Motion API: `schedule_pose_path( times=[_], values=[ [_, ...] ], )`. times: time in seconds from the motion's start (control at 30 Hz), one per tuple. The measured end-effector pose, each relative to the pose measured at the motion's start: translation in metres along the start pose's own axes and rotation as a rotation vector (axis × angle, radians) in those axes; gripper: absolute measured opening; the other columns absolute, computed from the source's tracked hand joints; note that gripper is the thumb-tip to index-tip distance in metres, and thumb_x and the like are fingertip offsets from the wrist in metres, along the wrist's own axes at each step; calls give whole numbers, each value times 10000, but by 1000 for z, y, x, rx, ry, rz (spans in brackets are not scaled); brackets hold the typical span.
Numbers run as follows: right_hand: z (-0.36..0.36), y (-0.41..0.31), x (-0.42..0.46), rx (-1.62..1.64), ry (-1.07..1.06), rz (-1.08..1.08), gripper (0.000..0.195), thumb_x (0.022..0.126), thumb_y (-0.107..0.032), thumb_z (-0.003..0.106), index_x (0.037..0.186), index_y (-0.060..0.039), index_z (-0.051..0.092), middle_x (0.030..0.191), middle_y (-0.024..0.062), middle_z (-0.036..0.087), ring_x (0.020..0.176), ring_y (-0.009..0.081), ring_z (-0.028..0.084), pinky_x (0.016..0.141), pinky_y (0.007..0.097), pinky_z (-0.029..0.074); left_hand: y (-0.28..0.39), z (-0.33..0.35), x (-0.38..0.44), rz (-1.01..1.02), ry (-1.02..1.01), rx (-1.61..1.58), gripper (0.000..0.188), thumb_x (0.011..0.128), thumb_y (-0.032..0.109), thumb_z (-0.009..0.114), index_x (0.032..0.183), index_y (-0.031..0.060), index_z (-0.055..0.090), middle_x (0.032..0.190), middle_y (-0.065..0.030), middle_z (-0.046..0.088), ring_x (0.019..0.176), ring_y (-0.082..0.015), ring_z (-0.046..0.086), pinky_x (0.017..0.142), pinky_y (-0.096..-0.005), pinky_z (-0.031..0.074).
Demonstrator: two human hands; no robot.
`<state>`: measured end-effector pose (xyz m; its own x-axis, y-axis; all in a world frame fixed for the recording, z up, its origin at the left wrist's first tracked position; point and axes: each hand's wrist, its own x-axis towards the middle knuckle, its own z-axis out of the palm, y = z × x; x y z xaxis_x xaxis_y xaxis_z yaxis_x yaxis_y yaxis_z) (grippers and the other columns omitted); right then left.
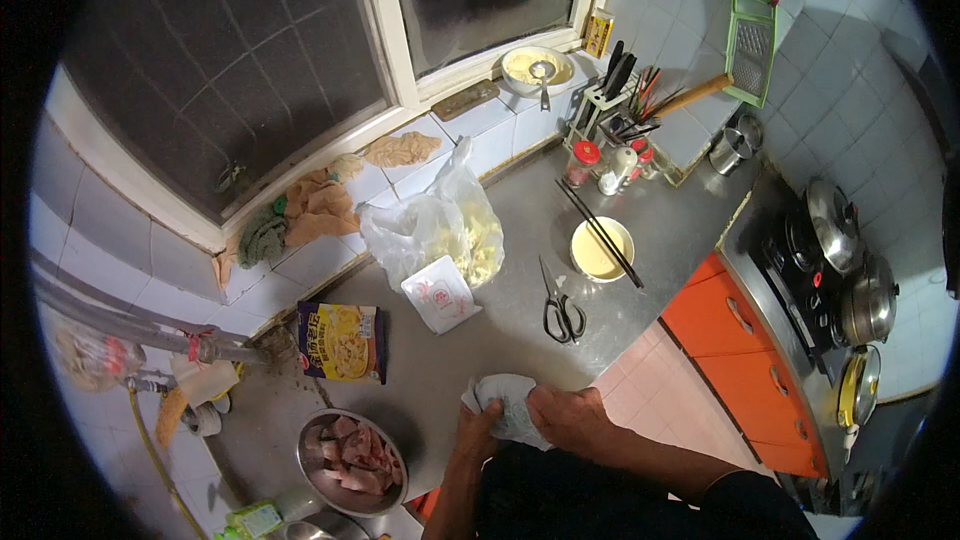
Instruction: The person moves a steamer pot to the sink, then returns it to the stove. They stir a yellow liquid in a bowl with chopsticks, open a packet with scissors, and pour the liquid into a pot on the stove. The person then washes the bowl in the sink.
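Note:
My left hand [480, 429] and my right hand [568, 414] both hold a crumpled white sheet, likely a paper tissue [510, 409], at the counter's front edge. On the steel counter ahead lie black-handled scissors [562, 315], blades partly apart. Behind them is a white bowl of pale yellow liquid [596, 249], with dark chopsticks [592, 225] laid across its rim. A printed white packet [441, 295] leans against a clear plastic bag of pale yellow pieces [476, 236]. Left of my hands stands a steel bowl [304, 457] of raw meat or fish pieces [358, 457], near a purple and yellow food pouch [345, 343].
Red-lidded jars [583, 163] and a knife rack [600, 101] stand at the back. The window ledge holds a bowl with a spoon [538, 71] and rags [319, 202]. Pots [868, 300] sit on the stove at right. A green-labelled bottle [255, 519] lies lower left.

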<state>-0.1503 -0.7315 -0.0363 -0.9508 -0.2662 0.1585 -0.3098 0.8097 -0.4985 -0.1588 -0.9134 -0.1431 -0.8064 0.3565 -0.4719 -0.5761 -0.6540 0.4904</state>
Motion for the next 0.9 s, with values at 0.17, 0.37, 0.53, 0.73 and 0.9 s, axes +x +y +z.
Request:
schedule_pose_path(
  times=[0.17, 0.37, 0.53, 0.73, 0.9],
  values=[
    [-10, 10, 8, 141, 4, 53, 191, 990, -191, 625, 867, -57, 563, 696, 126, 652, 548, 287, 655, 497, 396, 525, -7, -13, 8, 44, -30, 32, 583, 905, 202, 769, 1372, 86, 439, 1234, -128, 607, 1127, -319, 636, 934, -526, 568],
    [-33, 5, 5, 317, -67, 182, 269, 1014, -202, 602, 802, -40, 577, 679, 139, 641, 570, 297, 655, 525, 408, 536, -4, 3, 10, 151, 7, -49, 541, 928, 203, 746, 1366, 96, 446, 1218, -133, 627, 1092, -326, 657, 916, -526, 577],
    [-22, 21, -14, 352, -16, 67, 269, 1024, -224, 595, 841, -28, 574, 677, 139, 639, 573, 320, 654, 514, 439, 512, 13, 19, 7, 160, 99, 2, 440, 883, 100, 768, 1262, 77, 546, 1138, -88, 669, 1045, -262, 684, 912, -450, 583],
    [-24, 21, -18, 211, 89, -17, 222, 981, -155, 624, 810, -33, 552, 670, 132, 624, 543, 292, 637, 483, 407, 504, 11, 31, 8, 205, 63, 74, 405, 879, 111, 779, 1226, 49, 580, 1100, -74, 686, 1006, -239, 692, 895, -419, 573],
    [-5, 38, -35, 46, 68, 54, 200, 980, -129, 609, 817, -50, 525, 628, 123, 572, 502, 297, 595, 441, 418, 468, 26, 67, -12, 289, 67, 415, 290, 917, 136, 744, 1162, 19, 645, 1074, -56, 700, 965, -195, 684, 869, -379, 554]
  ],
)
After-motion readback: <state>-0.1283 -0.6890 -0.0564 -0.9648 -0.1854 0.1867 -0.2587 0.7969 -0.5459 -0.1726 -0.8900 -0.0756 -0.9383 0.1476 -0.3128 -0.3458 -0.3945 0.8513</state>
